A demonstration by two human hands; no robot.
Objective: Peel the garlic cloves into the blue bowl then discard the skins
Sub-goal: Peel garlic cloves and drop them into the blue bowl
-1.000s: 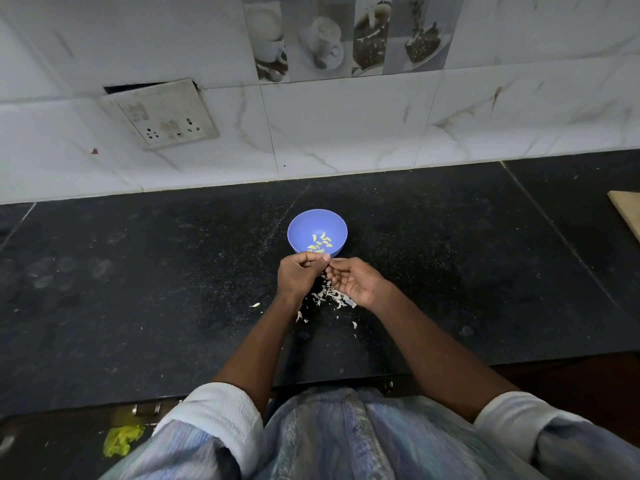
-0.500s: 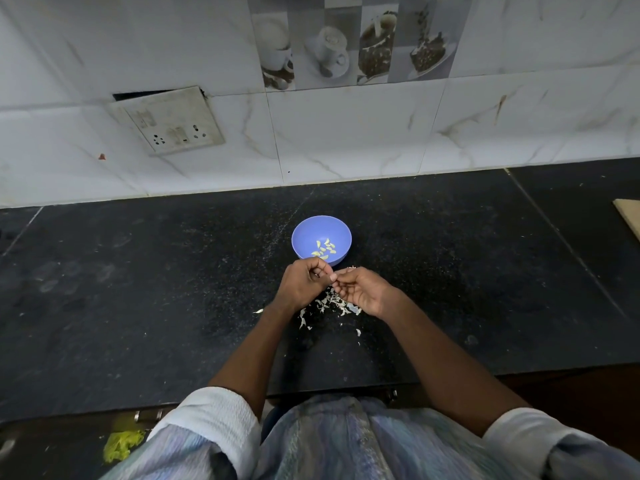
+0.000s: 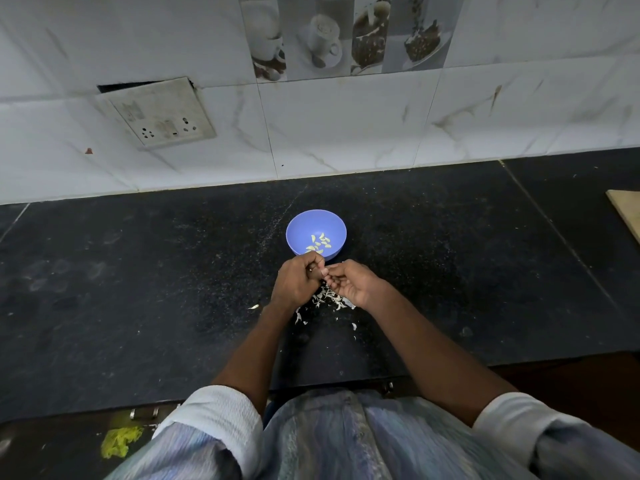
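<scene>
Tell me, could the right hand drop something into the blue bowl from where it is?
Probably yes. The right hand sits just in front of the blue bowl, nothing stands between them, and the bowl is open on top with only a few garlic cloves inside.

The worktop [image 3: 138, 306] is dark speckled stone, matt, dusted with pale specks. Near its front edge the garlic skins [image 3: 327, 299] look thin, papery and white. The blue bowl [image 3: 301, 233] seems smooth plastic with a soft sheen; the peeled cloves [image 3: 319, 244] inside look pale and smooth. The wall tiles [image 3: 346, 126] are glossy, marble-veined. The socket plate [image 3: 157, 112] is dull, grimy plastic. The sleeve cuffs [image 3: 221, 414] are white ribbed cloth.
</scene>
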